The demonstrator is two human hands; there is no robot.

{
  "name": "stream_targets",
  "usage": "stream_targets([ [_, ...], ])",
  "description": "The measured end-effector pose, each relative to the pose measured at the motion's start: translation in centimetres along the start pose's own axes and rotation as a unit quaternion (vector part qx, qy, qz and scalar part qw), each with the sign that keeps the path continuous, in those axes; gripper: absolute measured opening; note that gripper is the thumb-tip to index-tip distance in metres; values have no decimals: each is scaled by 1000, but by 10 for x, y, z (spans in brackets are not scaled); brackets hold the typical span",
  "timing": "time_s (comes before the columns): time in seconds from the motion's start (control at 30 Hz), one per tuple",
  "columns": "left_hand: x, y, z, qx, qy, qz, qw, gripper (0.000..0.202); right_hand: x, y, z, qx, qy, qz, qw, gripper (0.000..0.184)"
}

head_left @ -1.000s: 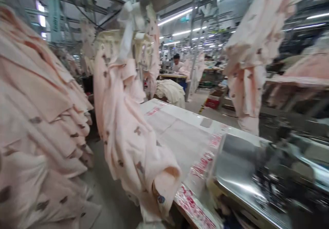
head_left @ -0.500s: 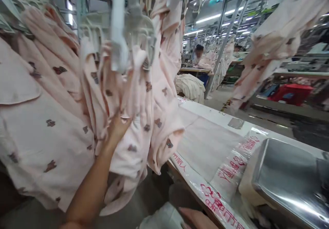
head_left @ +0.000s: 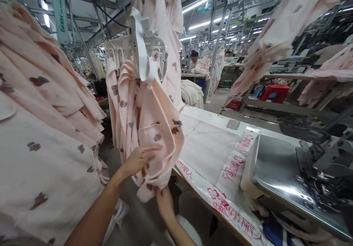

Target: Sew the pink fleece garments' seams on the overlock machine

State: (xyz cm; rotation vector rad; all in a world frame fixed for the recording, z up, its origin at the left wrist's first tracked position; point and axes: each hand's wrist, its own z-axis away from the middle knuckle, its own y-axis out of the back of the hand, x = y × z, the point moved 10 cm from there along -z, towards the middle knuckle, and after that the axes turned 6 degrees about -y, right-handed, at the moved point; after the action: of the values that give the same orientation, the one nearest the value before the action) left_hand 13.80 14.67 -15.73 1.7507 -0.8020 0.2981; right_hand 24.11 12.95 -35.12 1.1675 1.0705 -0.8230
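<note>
By the table edge (head_left: 205, 199), we touch a hanging pink garment (head_left: 164, 137): left hand (head_left: 142, 159) open, right hand (head_left: 164, 199) below, grip unclear

A sewing machine (head_left: 278, 168) stands on the counter (head_left: 217, 119), where clear plastic (head_left: 209, 154) bears red lettering (head_left: 233, 168) — beyond are piled cream cloth (head_left: 192, 93), a co-worker (head_left: 194, 59) and strip lights (head_left: 200, 3).

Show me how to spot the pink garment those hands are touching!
Find the long white table with red letters. Just left of it in the picture, pink printed garments hang from a pale hanger. Pick the one pink garment with the left hand against it and the right hand at its lower edge.
</note>
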Motion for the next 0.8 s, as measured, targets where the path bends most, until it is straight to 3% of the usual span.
stream_targets([
  [0.07,-38,26,26,118,74,-106,985,37,7,14,1,-22,-28,-49,998,61],
  [0.1,-54,30,41,148,98,-141,974,38,10,24,2,-29,-37,-70,996,64],
  [0.13,-65,24,54,143,102,-158,972,39,11,33,4,-33,-44,-88,995,66],
  [0.23,-80,-28,82,33,38,-170,984,48,12,54,7,-36,-62,-127,989,66],
  [0.33,-85,-78,97,-55,-22,-197,978,60,10,62,6,-29,-74,-150,985,69],
  [0.4,-91,-91,95,-70,-33,-228,971,55,11,62,5,-27,-76,-159,984,70],
  [0.5,-86,-91,75,-76,-61,-258,961,33,20,66,11,-24,-70,-165,984,67],
  [0.57,-61,-86,58,-91,-106,-257,956,24,27,72,23,-27,-63,-164,984,63],
  [0.63,-16,-74,41,-104,-159,-243,951,24,27,80,38,-36,-41,-142,988,57],
  [0.7,46,-51,19,-87,-207,-224,948,37,9,84,54,-51,22,-100,993,53],
  [0.8,144,2,-24,6,-242,-199,949,45,-43,88,76,-57,156,-27,986,68],
])
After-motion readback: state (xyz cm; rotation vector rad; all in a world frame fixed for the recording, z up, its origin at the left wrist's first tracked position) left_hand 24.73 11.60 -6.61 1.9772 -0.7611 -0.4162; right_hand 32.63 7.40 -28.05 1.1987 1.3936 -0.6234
